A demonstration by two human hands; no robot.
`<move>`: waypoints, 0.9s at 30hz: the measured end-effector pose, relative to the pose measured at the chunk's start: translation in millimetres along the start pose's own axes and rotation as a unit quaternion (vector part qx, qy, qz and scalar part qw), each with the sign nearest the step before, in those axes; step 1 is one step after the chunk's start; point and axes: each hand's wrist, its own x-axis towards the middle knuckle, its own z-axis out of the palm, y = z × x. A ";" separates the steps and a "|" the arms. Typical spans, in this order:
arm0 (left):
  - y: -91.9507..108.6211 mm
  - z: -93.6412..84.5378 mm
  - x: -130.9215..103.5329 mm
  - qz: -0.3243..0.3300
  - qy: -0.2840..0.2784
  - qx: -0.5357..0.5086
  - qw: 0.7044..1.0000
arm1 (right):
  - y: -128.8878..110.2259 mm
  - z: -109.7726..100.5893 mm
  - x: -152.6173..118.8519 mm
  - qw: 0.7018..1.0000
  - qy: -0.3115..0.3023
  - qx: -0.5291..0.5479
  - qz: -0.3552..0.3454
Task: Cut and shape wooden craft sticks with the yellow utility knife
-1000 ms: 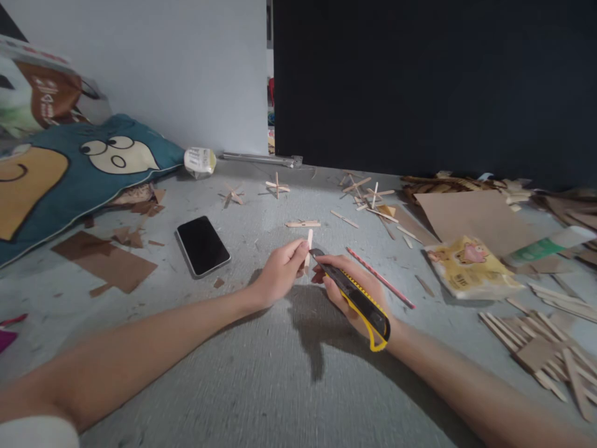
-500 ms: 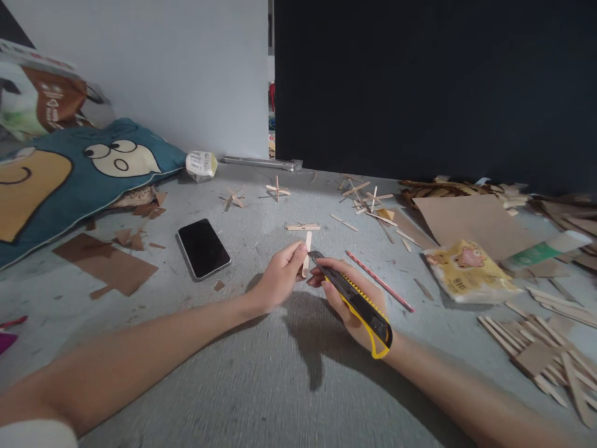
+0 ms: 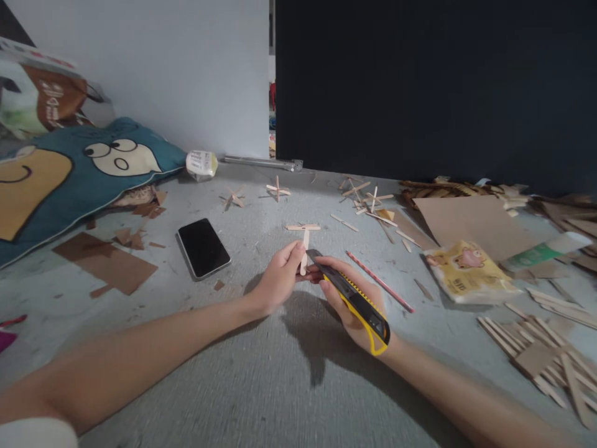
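Observation:
Between the thumb and fingers of my left hand (image 3: pixel 281 274) is a pale wooden craft stick (image 3: pixel 305 241), its far end pointing away from me. My right hand (image 3: pixel 347 298) is wrapped around a yellow and black utility knife (image 3: pixel 357 298). The knife's blade (image 3: pixel 315 254) lies against or very close to the stick beside my left thumb; whether it touches I cannot tell. Just beyond my hands lies another small wooden piece (image 3: pixel 298 228) on the table. A red patterned pencil (image 3: pixel 380 282) rests to the right of my right hand.
A phone (image 3: pixel 204 247) and brown cardboard (image 3: pixel 105 262) lie left, before a blue pillow (image 3: pixel 135 149). Crossed-stick pieces (image 3: pixel 278 189) stand at the back. Right are a yellow tissue pack (image 3: pixel 469 272), a glue stick (image 3: pixel 545 249) and a pile of craft sticks (image 3: pixel 543 358).
The craft stick in my left hand has tilted and shifted slightly left. The knife has moved a little left and its handle slightly up. Other things have stayed in place.

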 end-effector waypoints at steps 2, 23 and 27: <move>0.6 0.3 -0.8 -0.004 0.000 -0.004 1.000 | 0.7 -0.3 -0.2 1.000 -0.004 0.002 0.001; -1.5 2.6 -0.9 -0.025 0.012 -0.058 0.998 | 8.7 -0.8 1.0 0.998 0.018 0.061 0.026; -1.3 3.2 -1.6 -0.019 0.015 -0.070 0.997 | 14.1 -0.4 0.7 0.994 0.002 0.103 0.044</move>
